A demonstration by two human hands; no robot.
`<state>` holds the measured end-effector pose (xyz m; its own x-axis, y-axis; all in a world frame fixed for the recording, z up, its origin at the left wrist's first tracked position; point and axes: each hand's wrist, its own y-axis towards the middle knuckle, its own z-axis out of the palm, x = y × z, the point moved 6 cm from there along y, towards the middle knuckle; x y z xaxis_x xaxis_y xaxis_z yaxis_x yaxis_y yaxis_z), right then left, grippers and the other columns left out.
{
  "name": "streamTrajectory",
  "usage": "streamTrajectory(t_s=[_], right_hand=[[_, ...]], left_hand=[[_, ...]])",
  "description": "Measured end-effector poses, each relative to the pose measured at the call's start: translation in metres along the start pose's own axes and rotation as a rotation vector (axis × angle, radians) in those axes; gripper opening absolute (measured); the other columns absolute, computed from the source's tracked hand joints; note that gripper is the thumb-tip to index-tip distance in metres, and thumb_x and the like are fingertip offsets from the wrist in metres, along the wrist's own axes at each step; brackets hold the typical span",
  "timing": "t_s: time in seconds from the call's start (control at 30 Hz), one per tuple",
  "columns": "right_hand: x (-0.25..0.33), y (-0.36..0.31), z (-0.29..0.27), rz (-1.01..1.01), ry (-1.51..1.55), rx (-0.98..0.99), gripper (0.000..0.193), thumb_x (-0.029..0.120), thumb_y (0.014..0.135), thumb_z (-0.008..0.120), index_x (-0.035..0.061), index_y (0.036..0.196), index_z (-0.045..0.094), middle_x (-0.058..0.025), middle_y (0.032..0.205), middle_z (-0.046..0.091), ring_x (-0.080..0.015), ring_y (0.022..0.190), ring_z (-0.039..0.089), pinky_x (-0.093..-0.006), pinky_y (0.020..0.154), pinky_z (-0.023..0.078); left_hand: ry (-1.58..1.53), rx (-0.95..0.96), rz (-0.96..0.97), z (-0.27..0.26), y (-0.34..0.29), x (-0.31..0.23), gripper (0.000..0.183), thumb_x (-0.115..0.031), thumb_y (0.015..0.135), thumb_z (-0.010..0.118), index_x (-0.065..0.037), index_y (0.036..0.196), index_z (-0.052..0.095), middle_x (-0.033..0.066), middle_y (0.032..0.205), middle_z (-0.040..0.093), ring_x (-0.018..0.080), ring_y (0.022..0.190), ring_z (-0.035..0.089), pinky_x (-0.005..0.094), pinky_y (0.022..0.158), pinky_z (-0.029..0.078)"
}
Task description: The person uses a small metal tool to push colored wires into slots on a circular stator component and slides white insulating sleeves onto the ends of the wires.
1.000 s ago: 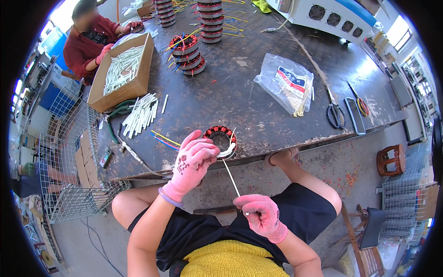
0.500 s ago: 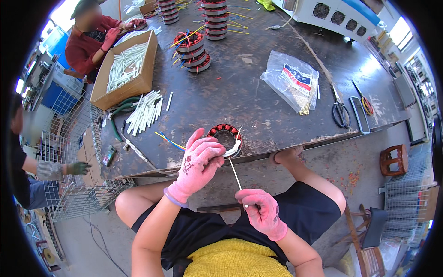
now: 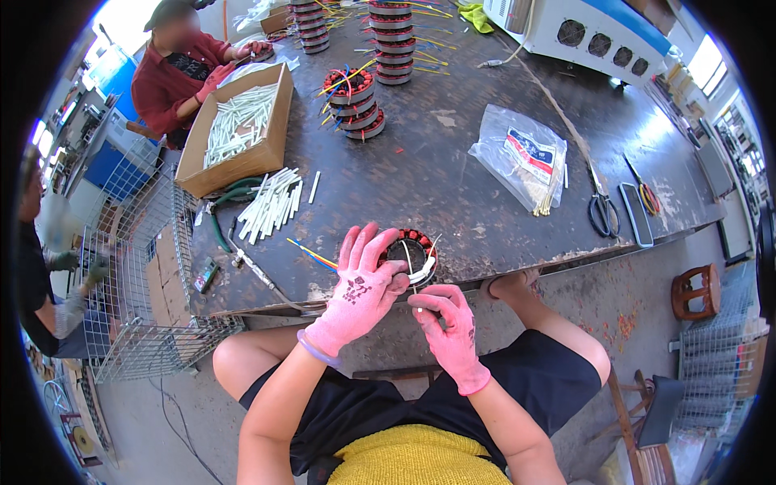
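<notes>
Grey workshop floor, flecked with scraps, beneath a dark, scuffed table. Coil ring, red windings, at the table's near edge, about midway along; coloured leads run out to its left.

Left hand, pink-gloved: over the ring's left side, fingers bent, apparently steadying it; exact contact hidden. Right hand, gloved likewise: thumb and forefinger closed in a pinch just below the ring, on what looks like the end of a thin white cord.

Progress, by judgement: partway. White sleeve already lies along the ring's near right side; cord arcs loose across the opening, not drawn snug, and another pale end stands up untrimmed. Tightening and trimming look left.

Toward the table's left edge: white tubes in a loose pile, cardboard box of more. Farther back, a short stack of similar rings; whether finished, cannot tell. Toward the right end: clear bag, black-handled scissors.
</notes>
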<state>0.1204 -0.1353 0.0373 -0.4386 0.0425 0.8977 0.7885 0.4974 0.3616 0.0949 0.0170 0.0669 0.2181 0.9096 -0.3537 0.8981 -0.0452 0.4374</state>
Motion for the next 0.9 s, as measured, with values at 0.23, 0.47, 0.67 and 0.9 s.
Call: streamTrajectory(t_s=[0.23,0.47,0.67,0.9], right_hand=[[-0.025,-0.010,0.013,0.534,0.509,0.089,0.021,0.020,0.099,0.059,0.0059,0.113,0.064,0.0024,0.090,0.064,-0.0048,0.074,0.057,-0.0200,0.066,0.045],[-0.022,-0.004,0.011,0.486,0.564,0.111,0.019,0.023,0.100,0.057,0.0052,0.104,0.063,0.0022,0.090,0.063,-0.0042,0.076,0.055,-0.0198,0.068,0.043],[-0.018,-0.005,0.012,0.486,0.552,0.125,0.018,0.022,0.100,0.056,0.0047,0.099,0.062,0.0031,0.083,0.060,-0.0029,0.071,0.052,-0.0187,0.063,0.040],[-0.015,-0.003,0.012,0.550,0.535,0.093,0.016,0.015,0.101,0.053,0.0020,0.095,0.061,0.0024,0.082,0.059,-0.0035,0.072,0.049,-0.0201,0.064,0.043]], left_hand=[[-0.167,-0.014,0.004,0.001,-0.003,0.004,0.035,-0.014,0.079,0.071,-0.017,0.114,0.066,0.0072,0.132,0.054,0.0362,0.134,0.040,0.0553,0.116,0.019],[-0.267,-0.129,0.085,0.005,-0.009,0.001,0.040,-0.005,0.073,0.074,-0.016,0.111,0.069,-0.0011,0.112,0.070,0.0234,0.116,0.060,0.0511,0.114,0.030],[-0.259,-0.159,0.107,0.005,-0.010,0.000,0.040,-0.003,0.071,0.075,-0.015,0.108,0.067,0.0000,0.110,0.071,0.0248,0.114,0.062,0.0533,0.112,0.033],[-0.275,-0.175,0.097,0.005,-0.009,0.000,0.038,-0.002,0.072,0.075,-0.015,0.108,0.067,0.0006,0.110,0.071,0.0249,0.113,0.063,0.0535,0.112,0.033]])
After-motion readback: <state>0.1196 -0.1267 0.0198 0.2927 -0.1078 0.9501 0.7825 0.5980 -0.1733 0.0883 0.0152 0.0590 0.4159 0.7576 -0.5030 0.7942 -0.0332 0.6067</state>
